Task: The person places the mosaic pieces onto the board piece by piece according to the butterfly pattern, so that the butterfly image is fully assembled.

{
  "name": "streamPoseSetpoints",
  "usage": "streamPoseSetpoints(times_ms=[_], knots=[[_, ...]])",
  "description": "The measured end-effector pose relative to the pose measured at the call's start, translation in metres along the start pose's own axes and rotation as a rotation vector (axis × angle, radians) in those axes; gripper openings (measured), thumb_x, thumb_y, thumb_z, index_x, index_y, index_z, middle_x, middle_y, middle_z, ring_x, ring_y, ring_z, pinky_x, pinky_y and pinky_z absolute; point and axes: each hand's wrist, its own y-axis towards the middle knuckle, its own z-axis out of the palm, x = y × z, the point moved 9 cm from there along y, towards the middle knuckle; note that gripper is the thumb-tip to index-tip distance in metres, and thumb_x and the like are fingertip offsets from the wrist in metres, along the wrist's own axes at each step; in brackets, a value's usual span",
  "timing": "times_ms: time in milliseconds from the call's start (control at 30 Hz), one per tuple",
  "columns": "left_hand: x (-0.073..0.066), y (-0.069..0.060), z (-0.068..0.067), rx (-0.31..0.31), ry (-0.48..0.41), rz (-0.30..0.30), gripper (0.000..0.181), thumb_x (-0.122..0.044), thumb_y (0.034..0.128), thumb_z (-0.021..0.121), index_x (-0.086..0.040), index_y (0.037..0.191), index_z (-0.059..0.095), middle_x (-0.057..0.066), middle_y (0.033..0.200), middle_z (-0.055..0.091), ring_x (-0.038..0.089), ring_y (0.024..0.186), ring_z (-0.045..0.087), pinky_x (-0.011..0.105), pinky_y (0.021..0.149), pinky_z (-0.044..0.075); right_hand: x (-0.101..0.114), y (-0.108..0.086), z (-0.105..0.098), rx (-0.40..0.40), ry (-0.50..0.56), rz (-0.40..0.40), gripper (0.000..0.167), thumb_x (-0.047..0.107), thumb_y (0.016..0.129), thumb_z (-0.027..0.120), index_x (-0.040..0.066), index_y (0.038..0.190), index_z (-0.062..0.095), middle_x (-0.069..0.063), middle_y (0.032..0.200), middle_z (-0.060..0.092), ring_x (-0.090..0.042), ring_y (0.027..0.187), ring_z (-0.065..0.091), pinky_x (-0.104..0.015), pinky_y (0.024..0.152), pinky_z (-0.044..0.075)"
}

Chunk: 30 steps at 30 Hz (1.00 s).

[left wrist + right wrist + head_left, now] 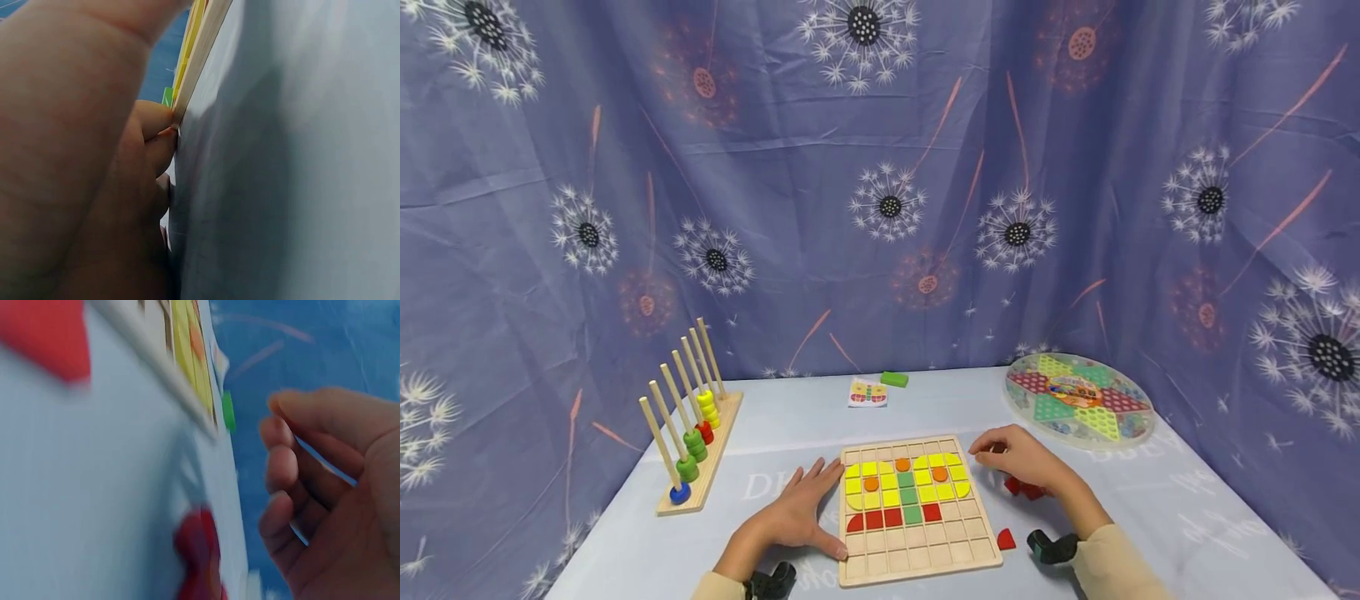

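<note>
A square wooden grid board (pixel 917 560) lies on the table, bearing yellow, orange, green and red flat pieces in a symmetrical pattern. Along its left edge rests my left hand (pixel 799 510), fingers spread and thumb at the lower left corner. My right hand (pixel 1021 458) is raised just off the board's upper right side, fingers loosely bent, with no piece visible in them. Beneath it lie several red pieces (pixel 1026 489), partly covered by the hand. One red quarter-round piece (pixel 1006 539) sits by the board's lower right edge. The right wrist view is blurred.
On the left stands a wooden peg stand (pixel 721 442) with coloured beads on upright pegs. A pattern card (pixel 867 393) and a green block (pixel 894 379) lie at the back. A round Chinese checkers board (pixel 1078 400) is at the back right, before the curtain (pixel 790 208).
</note>
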Motion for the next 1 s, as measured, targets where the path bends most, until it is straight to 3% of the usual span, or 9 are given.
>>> streamPoseSetpoints(times_ms=[133, 267, 400, 567, 700, 833, 1000], knots=[[0.003, 0.001, 0.001, 0.003, 0.007, -0.007, 0.128, -0.073, 0.0549, 0.077, -0.007, 0.152, 0.026, 0.01, 0.157, 0.024, 0.036, 0.144, 0.011, 0.059, 0.113, 0.005, -0.029, -0.012, -0.023, -0.105, -0.014, 0.068, 0.018, 0.02, 0.093, 0.065, 0.01, 0.106, 0.072, -0.004, 0.098, 0.068, -0.02, 0.074, 0.057, -0.03, 0.063, 0.051], [0.005, 0.002, 0.001, 0.001, 0.01, -0.007, 0.129, -0.073, 0.0545, 0.077, -0.007, 0.152, 0.026, 0.01, 0.157, 0.024, 0.035, 0.144, 0.011, 0.059, 0.113, 0.004, -0.048, -0.022, -0.031, -0.113, -0.009, 0.097, 0.019, 0.02, 0.092, 0.066, 0.009, 0.106, 0.072, -0.003, 0.092, 0.067, -0.02, 0.07, 0.057, -0.03, 0.061, 0.052], [0.005, 0.002, 0.0, -0.01, 0.009, 0.001, 0.129, -0.074, 0.0545, 0.077, -0.007, 0.153, 0.026, 0.01, 0.157, 0.023, 0.035, 0.144, 0.011, 0.058, 0.113, 0.004, -0.052, -0.032, -0.034, -0.048, 0.025, 0.075, 0.018, 0.018, 0.091, 0.067, 0.007, 0.105, 0.071, -0.003, 0.086, 0.066, -0.019, 0.065, 0.058, -0.029, 0.057, 0.052], [0.003, 0.001, 0.001, -0.007, -0.012, -0.004, 0.128, -0.073, 0.0554, 0.077, -0.007, 0.153, 0.025, 0.009, 0.157, 0.023, 0.036, 0.144, 0.01, 0.06, 0.112, 0.004, -0.044, -0.045, -0.033, 0.112, 0.117, 0.049, 0.018, 0.011, 0.086, 0.069, 0.003, 0.102, 0.068, -0.009, 0.084, 0.064, -0.016, 0.064, 0.054, -0.027, 0.051, 0.048], [0.001, 0.001, 0.001, -0.003, -0.022, -0.015, 0.128, -0.071, 0.0554, 0.078, -0.007, 0.152, 0.026, 0.009, 0.157, 0.023, 0.036, 0.144, 0.009, 0.06, 0.112, 0.004, -0.041, -0.053, -0.028, 0.208, 0.077, 0.036, 0.027, 0.013, 0.08, 0.076, 0.004, 0.103, 0.067, -0.01, 0.084, 0.061, -0.012, 0.067, 0.051, -0.025, 0.053, 0.045], [0.001, 0.001, 0.001, 0.001, -0.011, -0.013, 0.128, -0.072, 0.0552, 0.078, -0.007, 0.152, 0.026, 0.009, 0.157, 0.024, 0.035, 0.144, 0.01, 0.059, 0.113, 0.005, -0.036, -0.056, -0.024, 0.226, 0.041, 0.009, 0.03, 0.01, 0.075, 0.079, 0.006, 0.102, 0.066, -0.012, 0.085, 0.059, -0.014, 0.068, 0.049, -0.024, 0.055, 0.045], [0.002, 0.001, 0.0, 0.003, 0.003, -0.007, 0.128, -0.073, 0.0546, 0.078, -0.007, 0.152, 0.026, 0.01, 0.157, 0.024, 0.036, 0.144, 0.011, 0.059, 0.113, 0.005, -0.037, -0.054, -0.02, 0.19, 0.039, 0.026, 0.026, 0.009, 0.073, 0.078, 0.008, 0.097, 0.069, -0.006, 0.079, 0.059, -0.012, 0.065, 0.049, -0.023, 0.053, 0.044]])
